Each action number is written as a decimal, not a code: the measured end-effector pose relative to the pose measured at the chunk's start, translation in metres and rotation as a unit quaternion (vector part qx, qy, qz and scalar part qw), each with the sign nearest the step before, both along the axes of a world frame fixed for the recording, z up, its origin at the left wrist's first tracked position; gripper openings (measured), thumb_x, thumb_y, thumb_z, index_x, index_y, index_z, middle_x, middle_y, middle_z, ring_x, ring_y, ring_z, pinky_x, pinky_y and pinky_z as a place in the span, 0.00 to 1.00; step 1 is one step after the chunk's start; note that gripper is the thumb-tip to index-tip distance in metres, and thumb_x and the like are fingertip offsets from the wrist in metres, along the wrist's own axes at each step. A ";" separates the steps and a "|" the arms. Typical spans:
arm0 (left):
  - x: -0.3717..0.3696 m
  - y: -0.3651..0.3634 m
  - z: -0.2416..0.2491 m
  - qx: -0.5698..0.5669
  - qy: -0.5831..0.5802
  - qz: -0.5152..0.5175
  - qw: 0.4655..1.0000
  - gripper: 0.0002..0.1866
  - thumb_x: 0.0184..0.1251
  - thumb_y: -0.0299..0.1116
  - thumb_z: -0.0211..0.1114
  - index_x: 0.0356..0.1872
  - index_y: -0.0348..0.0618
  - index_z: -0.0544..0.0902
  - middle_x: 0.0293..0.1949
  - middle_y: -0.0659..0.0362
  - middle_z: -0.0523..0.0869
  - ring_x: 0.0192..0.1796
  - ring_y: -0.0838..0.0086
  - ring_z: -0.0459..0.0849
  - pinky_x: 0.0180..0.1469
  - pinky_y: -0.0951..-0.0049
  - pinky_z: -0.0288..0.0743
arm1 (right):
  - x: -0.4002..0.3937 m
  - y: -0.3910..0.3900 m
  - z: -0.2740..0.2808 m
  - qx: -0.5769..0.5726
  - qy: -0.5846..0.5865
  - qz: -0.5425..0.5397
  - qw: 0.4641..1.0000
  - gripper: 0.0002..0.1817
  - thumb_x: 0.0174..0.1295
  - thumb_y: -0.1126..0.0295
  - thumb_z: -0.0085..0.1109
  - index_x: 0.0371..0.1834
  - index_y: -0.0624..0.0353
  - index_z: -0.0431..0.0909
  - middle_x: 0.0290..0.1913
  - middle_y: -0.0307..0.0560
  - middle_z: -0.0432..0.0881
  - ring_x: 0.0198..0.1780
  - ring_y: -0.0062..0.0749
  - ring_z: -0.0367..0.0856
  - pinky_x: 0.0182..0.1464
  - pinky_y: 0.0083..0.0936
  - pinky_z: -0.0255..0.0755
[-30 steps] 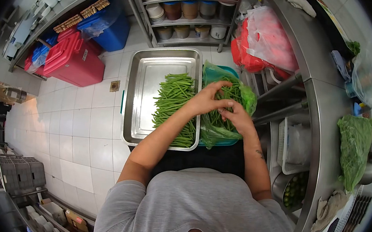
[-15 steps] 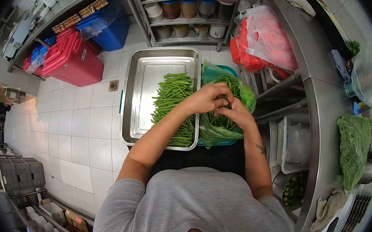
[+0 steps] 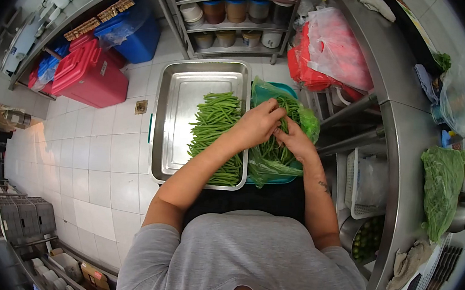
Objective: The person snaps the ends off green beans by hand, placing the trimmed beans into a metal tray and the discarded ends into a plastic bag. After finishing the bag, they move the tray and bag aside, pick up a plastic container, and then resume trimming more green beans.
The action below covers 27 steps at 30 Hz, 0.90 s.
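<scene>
We pinch green beans in the bag mid-frame with our left hand and right hand; a firm, gentle grip seems best.

Glossy steel tray — crinkled green plastic bag — matt floor tiles.

green beans, silver tray, red bins

no readable text or labels
</scene>
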<state>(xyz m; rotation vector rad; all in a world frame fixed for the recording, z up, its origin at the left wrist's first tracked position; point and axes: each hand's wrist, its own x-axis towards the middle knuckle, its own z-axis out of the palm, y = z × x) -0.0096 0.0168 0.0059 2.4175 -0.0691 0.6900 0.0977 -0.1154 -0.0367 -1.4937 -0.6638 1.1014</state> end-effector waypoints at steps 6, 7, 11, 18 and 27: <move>0.003 -0.009 -0.017 0.106 -0.025 0.042 0.993 0.14 0.46 0.20 0.61 0.36 0.39 0.73 0.34 0.51 0.73 0.40 0.54 0.77 0.39 0.60 0.74 | 0.015 -0.003 -0.029 -0.107 -0.184 -0.011 0.977 0.27 0.66 0.64 0.52 0.64 0.66 0.59 0.43 0.59 0.79 0.44 0.48 0.78 0.44 0.37 0.70; 0.003 -0.012 -0.019 0.111 -0.021 0.054 0.992 0.14 0.46 0.20 0.61 0.37 0.39 0.73 0.34 0.51 0.73 0.40 0.54 0.77 0.40 0.60 0.73 | 0.008 0.000 -0.014 -0.118 -0.236 -0.020 0.964 0.25 0.66 0.63 0.51 0.61 0.67 0.60 0.46 0.64 0.78 0.49 0.56 0.77 0.48 0.42 0.69; 0.006 -0.015 -0.022 0.100 -0.033 0.071 0.992 0.15 0.46 0.19 0.60 0.38 0.39 0.75 0.33 0.51 0.74 0.39 0.53 0.78 0.39 0.59 0.73 | -0.009 -0.003 0.018 -0.117 -0.308 -0.038 0.943 0.20 0.66 0.63 0.48 0.52 0.69 0.60 0.50 0.77 0.73 0.55 0.69 0.70 0.53 0.49 0.65; 0.003 -0.022 -0.026 -0.008 -0.038 0.089 0.995 0.15 0.45 0.17 0.60 0.37 0.40 0.77 0.29 0.52 0.74 0.34 0.54 0.78 0.34 0.58 0.72 | -0.013 -0.002 0.023 -0.148 -0.317 -0.038 0.936 0.19 0.67 0.64 0.46 0.50 0.70 0.59 0.47 0.78 0.73 0.53 0.69 0.71 0.52 0.50 0.66; 0.003 -0.033 -0.020 0.115 -0.117 0.133 0.977 0.14 0.42 0.22 0.63 0.35 0.42 0.79 0.33 0.53 0.72 0.35 0.55 0.72 0.37 0.61 0.68 | -0.022 -0.002 0.024 -0.149 -0.375 -0.049 0.914 0.16 0.64 0.68 0.45 0.44 0.73 0.59 0.37 0.76 0.77 0.41 0.69 0.76 0.43 0.55 0.68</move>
